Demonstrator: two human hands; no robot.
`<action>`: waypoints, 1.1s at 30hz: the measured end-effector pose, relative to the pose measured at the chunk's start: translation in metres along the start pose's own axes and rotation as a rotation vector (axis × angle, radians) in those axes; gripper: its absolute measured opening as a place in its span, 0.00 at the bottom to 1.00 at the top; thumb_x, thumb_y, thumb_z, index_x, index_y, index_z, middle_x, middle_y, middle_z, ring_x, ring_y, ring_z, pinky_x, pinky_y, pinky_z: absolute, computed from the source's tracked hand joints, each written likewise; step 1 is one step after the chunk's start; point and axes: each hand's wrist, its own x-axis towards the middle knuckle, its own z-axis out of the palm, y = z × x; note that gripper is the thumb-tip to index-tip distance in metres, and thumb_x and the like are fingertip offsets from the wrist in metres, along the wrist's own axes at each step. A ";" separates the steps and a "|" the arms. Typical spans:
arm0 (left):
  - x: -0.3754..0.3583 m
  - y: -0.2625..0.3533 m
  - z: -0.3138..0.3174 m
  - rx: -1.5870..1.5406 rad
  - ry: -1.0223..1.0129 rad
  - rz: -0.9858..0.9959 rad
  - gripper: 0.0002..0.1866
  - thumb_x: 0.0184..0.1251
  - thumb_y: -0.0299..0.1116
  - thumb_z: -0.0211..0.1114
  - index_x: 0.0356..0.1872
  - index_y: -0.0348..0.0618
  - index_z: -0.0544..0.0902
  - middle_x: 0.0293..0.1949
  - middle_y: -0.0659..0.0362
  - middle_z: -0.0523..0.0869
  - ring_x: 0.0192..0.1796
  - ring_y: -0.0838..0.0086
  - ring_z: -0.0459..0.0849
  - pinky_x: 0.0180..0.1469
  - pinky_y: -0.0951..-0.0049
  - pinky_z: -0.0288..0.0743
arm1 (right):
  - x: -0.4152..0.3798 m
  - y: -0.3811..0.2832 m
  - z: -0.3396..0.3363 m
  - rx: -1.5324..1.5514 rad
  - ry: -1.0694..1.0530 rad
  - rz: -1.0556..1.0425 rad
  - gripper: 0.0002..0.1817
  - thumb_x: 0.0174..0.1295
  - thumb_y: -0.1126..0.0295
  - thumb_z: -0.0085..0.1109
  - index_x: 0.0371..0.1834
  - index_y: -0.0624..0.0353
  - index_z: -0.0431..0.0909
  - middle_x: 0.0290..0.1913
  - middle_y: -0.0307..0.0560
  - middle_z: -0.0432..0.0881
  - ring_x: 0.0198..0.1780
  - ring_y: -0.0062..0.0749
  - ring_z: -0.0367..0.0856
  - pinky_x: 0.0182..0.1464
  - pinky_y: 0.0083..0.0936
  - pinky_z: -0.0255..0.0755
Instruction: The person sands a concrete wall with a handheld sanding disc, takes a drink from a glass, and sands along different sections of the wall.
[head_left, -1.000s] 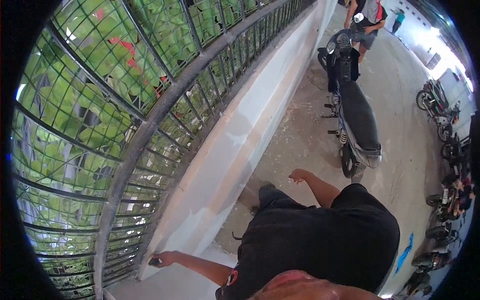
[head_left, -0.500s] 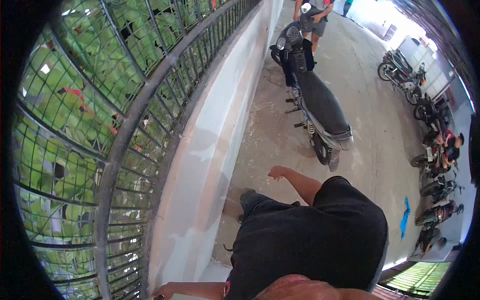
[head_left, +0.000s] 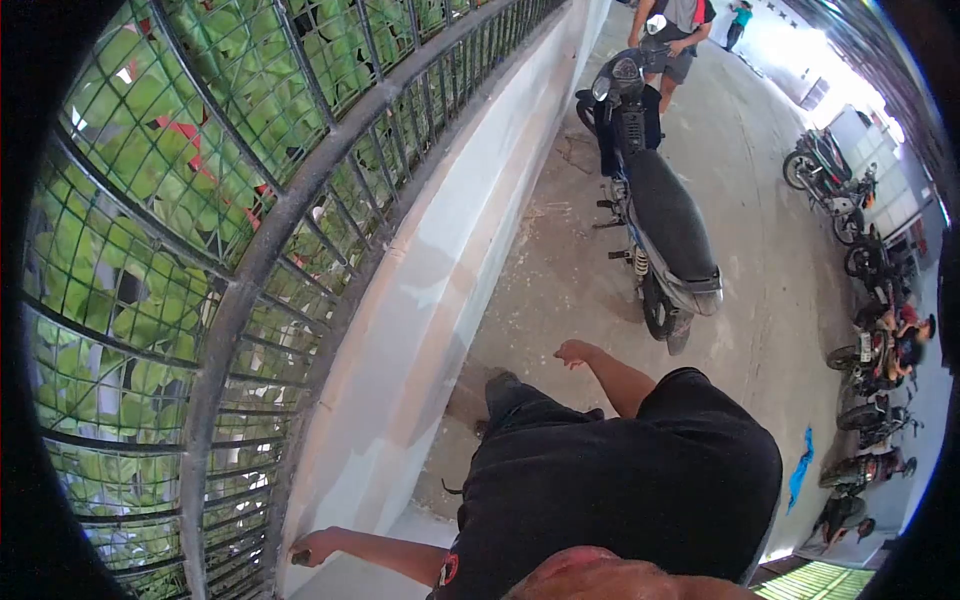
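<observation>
Low down, left hand point(head_left: 318, 546) pinches a small dark tool point(head_left: 299, 557) against the wall point(head_left: 420, 300); right hand point(head_left: 574, 353) spread, empty.

The grey metal grid fence point(head_left: 250, 250) is standing on top of the low white plastered wall point(head_left: 440, 270), which is running along the person's left side. The left hand point(head_left: 312, 547) is resting against the wall's base; the right hand point(head_left: 575, 352) is hanging out over the bare concrete floor point(head_left: 770, 220). The black parked motorcycle point(head_left: 660, 215) is standing ahead, just right of the wall, with another person point(head_left: 678, 40) standing behind it.
</observation>
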 end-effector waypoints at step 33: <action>-0.006 -0.015 0.003 0.202 -0.001 -0.272 0.22 0.52 0.48 0.73 0.30 0.36 0.81 0.33 0.46 0.85 0.34 0.59 0.83 0.34 0.60 0.77 | 0.024 -0.027 0.041 -0.101 -0.112 -0.011 0.24 0.68 0.52 0.43 0.53 0.61 0.76 0.42 0.47 0.84 0.32 0.33 0.84 0.27 0.30 0.76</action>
